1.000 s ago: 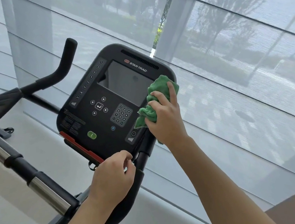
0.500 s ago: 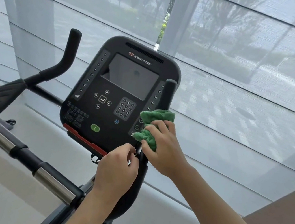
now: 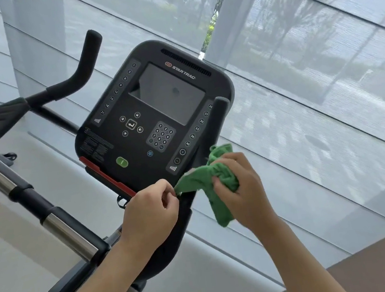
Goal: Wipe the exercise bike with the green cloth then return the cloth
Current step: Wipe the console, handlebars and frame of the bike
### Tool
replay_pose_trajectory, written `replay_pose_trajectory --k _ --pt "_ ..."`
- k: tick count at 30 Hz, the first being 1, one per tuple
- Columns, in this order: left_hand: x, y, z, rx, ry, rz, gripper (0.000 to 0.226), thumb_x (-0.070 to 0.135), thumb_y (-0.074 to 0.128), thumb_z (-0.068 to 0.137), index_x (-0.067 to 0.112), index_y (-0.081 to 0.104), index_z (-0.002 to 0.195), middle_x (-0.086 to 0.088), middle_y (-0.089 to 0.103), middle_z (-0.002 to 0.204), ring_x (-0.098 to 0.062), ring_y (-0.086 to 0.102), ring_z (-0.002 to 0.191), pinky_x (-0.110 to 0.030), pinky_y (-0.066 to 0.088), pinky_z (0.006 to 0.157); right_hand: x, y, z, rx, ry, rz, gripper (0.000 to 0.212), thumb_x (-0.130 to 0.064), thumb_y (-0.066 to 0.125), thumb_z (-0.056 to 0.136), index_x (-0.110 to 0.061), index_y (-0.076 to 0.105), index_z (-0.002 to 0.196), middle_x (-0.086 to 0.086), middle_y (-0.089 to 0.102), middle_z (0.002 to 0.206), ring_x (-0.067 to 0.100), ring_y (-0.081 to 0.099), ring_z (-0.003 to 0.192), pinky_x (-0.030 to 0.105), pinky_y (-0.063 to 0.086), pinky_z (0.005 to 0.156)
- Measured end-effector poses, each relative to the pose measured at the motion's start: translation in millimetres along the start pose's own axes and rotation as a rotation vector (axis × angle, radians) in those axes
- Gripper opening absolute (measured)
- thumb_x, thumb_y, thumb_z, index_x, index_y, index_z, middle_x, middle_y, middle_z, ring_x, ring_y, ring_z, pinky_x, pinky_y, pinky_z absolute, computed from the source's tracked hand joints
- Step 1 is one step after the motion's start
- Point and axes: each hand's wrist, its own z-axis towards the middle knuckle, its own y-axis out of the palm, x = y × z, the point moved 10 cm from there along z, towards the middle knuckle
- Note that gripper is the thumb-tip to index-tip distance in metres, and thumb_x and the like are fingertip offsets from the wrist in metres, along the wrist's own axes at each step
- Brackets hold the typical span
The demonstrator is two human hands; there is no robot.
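The exercise bike's black console faces me, with a dark screen, a keypad and a green button. Just below its lower right corner my right hand grips the bunched green cloth, one end of which hangs down. My left hand is at the console's bottom edge, and its thumb and fingers pinch the cloth's left corner. The right handlebar rises behind the cloth. The left handlebar curves up at the left.
A chrome and black bar slants across the lower left. Behind the bike is a large window with a translucent blind. A brown surface shows at the bottom right.
My right hand has slid the cloth down from the console's right edge to below its lower right corner. My left hand now pinches a corner of the cloth.
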Motion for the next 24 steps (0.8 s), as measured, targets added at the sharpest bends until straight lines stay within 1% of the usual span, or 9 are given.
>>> replay_pose_trajectory --k 3,5,7,10,13,16,18,21,24 --pt "-7 -4 0 0.021 -0.053 -0.185 0.023 0.017 0.055 0.099 0.028 0.059 0.079 0.007 0.063 0.063 -0.013 0.062 0.061 -0.034 0.051 0.056 -3 -20 30 0.153 -0.007 -0.046 0.024 -0.021 0.066 0.093 -0.015 0.070 0.116 -0.010 0.052 0.122 0.011 0.058 0.116 0.020 0.048 0.101" --pt "-11 -10 1 0.070 -0.065 -0.294 0.018 0.024 0.048 0.100 0.027 0.056 0.084 0.007 0.063 0.069 -0.014 0.063 0.065 -0.032 0.048 0.057 3 -1 42 0.101 0.055 -0.076 0.031 -0.026 0.070 0.094 -0.014 0.069 0.123 -0.008 0.049 0.128 0.015 0.054 0.121 0.027 0.046 0.109" --pt "-12 -13 1 0.109 -0.054 -0.320 0.011 0.030 0.046 0.100 0.029 0.054 0.093 0.010 0.061 0.077 -0.012 0.062 0.072 -0.028 0.047 0.061 5 32 41 0.022 0.081 -0.193 0.035 -0.032 0.075 0.093 -0.015 0.070 0.124 -0.002 0.046 0.132 0.021 0.047 0.124 0.032 0.041 0.112" --pt "-13 -14 1 0.135 -0.038 -0.342 0.009 0.033 0.047 0.101 0.031 0.053 0.107 0.015 0.061 0.092 -0.008 0.063 0.091 -0.028 0.053 0.075 2 59 24 0.049 0.047 -0.311 0.030 -0.037 0.074 0.092 -0.019 0.073 0.115 -0.002 0.047 0.131 0.023 0.040 0.120 0.023 0.031 0.105" --pt "-6 -13 1 0.108 0.015 -0.301 0.015 0.032 0.050 0.100 0.026 0.054 0.113 0.012 0.060 0.103 -0.009 0.061 0.099 -0.029 0.055 0.082 0 63 6 0.051 0.046 -0.274 0.025 -0.039 0.070 0.090 -0.024 0.072 0.110 -0.009 0.047 0.127 0.019 0.040 0.113 0.019 0.029 0.097" --pt "2 -9 1 0.054 0.068 -0.260 0.018 0.030 0.053 0.098 0.021 0.057 0.113 0.007 0.060 0.105 -0.013 0.060 0.100 -0.033 0.054 0.085 -7 70 -20 0.001 0.044 -0.209 0.024 -0.035 0.071 0.090 -0.027 0.072 0.112 -0.013 0.048 0.129 0.018 0.046 0.113 0.023 0.039 0.098" --pt "4 -8 1 0.039 0.085 -0.246 0.018 0.029 0.053 0.098 0.020 0.059 0.112 0.006 0.060 0.104 -0.015 0.061 0.100 -0.035 0.054 0.085 -8 72 -37 -0.008 0.089 -0.070 0.022 -0.030 0.073 0.089 -0.028 0.072 0.111 -0.015 0.050 0.127 0.015 0.053 0.113 0.023 0.045 0.098" --pt "7 -6 1 0.022 0.103 -0.231 0.017 0.029 0.052 0.098 0.020 0.060 0.109 0.006 0.060 0.103 -0.015 0.061 0.099 -0.036 0.053 0.084 -3 64 -51 -0.020 0.149 0.125 0.018 -0.024 0.074 0.088 -0.032 0.072 0.104 -0.016 0.057 0.116 0.013 0.061 0.111 0.017 0.046 0.092" --pt "8 -3 2 0.003 0.106 -0.220 0.016 0.029 0.052 0.098 0.020 0.060 0.109 0.007 0.060 0.103 -0.015 0.061 0.099 -0.037 0.054 0.083 9 48 -54 -0.093 0.204 0.186 0.012 -0.028 0.074 0.087 -0.033 0.074 0.099 -0.012 0.063 0.110 0.016 0.066 0.104 0.021 0.050 0.086"
